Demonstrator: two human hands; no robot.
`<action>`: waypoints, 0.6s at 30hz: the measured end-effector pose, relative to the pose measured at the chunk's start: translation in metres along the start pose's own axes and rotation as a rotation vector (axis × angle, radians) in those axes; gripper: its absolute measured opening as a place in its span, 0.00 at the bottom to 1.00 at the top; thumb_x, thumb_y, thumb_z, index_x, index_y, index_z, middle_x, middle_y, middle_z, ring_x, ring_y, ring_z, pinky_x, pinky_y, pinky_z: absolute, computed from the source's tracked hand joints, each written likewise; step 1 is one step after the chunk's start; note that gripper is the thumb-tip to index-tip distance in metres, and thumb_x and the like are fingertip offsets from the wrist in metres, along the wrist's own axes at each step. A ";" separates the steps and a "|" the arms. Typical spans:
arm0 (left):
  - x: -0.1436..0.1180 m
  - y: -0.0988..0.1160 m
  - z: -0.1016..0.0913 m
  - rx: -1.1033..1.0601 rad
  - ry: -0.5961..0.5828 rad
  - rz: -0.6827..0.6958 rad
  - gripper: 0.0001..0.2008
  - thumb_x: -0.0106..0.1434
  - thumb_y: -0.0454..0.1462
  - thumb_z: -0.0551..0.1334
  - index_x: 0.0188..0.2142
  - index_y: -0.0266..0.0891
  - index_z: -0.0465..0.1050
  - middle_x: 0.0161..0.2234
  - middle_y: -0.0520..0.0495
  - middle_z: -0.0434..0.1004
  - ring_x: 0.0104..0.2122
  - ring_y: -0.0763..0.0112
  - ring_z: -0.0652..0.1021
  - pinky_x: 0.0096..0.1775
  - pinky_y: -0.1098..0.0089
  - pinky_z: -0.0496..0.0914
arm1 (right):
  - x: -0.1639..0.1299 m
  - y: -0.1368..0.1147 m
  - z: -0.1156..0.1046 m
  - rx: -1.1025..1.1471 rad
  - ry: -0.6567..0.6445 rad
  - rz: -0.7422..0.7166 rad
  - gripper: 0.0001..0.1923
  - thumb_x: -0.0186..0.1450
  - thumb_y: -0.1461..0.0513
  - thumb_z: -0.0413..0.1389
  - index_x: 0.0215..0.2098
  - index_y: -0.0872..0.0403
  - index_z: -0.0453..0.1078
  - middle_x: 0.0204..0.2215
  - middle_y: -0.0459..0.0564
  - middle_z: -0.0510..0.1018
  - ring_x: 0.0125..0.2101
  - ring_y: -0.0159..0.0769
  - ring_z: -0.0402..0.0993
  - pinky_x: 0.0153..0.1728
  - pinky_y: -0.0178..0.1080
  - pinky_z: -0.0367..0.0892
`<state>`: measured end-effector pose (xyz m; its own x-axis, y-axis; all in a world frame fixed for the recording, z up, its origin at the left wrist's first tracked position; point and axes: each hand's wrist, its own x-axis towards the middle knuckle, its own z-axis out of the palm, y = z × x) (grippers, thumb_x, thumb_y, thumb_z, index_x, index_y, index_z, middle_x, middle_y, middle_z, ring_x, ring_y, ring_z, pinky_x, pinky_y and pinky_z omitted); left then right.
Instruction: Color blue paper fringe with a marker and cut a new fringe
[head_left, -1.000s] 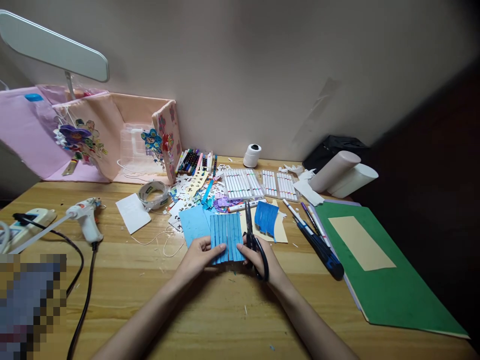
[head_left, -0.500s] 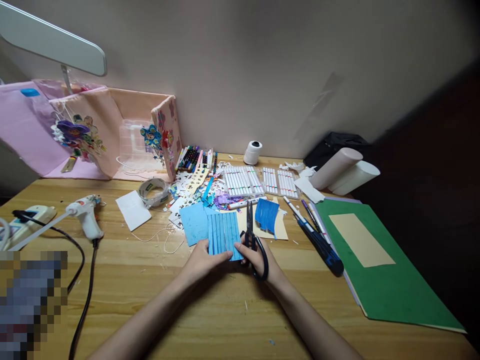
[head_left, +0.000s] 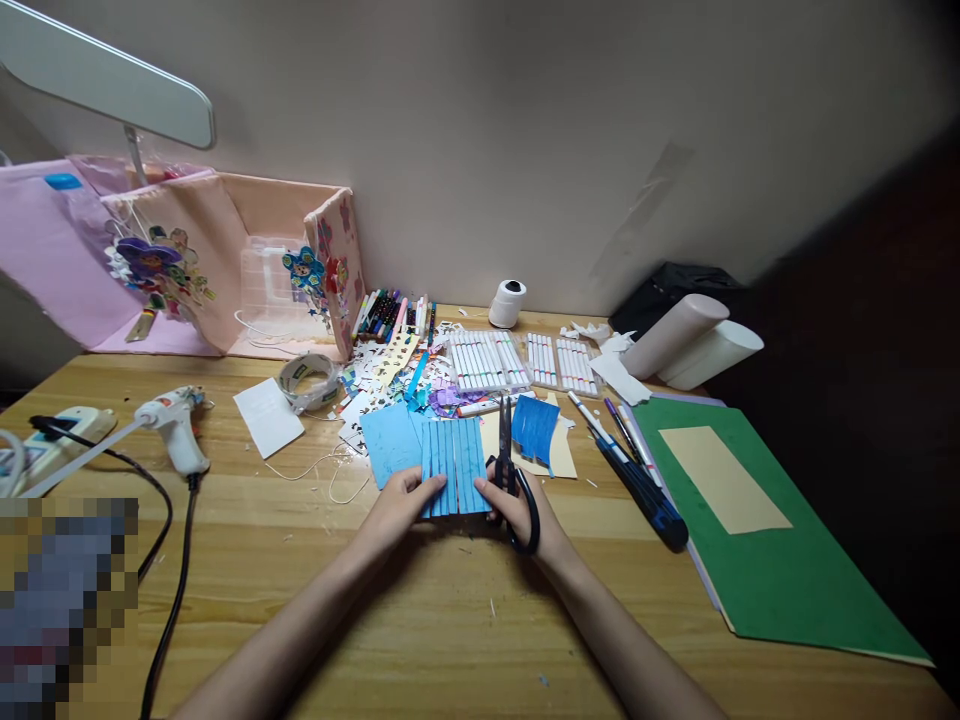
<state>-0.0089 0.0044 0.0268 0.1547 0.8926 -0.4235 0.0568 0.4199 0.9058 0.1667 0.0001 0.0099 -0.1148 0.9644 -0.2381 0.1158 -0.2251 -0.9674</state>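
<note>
Between my two hands is a piece of light blue paper with dark lengthwise lines and narrow slits that part it into strips. My left hand pinches its left side, thumb on top. My right hand grips its right edge with the thumb and also carries black-handled scissors, blades pointing away from me. Behind the strips lies a plain light blue sheet. Beyond the scissors a darker blue painted piece rests on cream paper.
Paper scraps, marker sets and a thread spool lie at the back. A glue gun, tape roll and white paper are left. On the right are a utility knife and green board.
The striped paper has shifted slightly right and up. My left thumb has moved from the lower edge up onto its left part, and the strips now sit straighter.
</note>
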 end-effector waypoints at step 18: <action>-0.003 0.009 0.000 -0.017 -0.009 0.046 0.19 0.45 0.49 0.65 0.17 0.37 0.62 0.16 0.56 0.62 0.19 0.76 0.63 0.23 0.75 0.56 | 0.001 -0.001 0.000 0.016 -0.008 0.031 0.22 0.53 0.47 0.59 0.28 0.55 0.59 0.20 0.39 0.62 0.16 0.26 0.62 0.19 0.32 0.62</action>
<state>-0.0084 0.0056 0.0362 0.1655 0.9097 -0.3810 0.0328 0.3810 0.9240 0.1668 0.0010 0.0108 -0.1189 0.9559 -0.2684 0.1032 -0.2570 -0.9609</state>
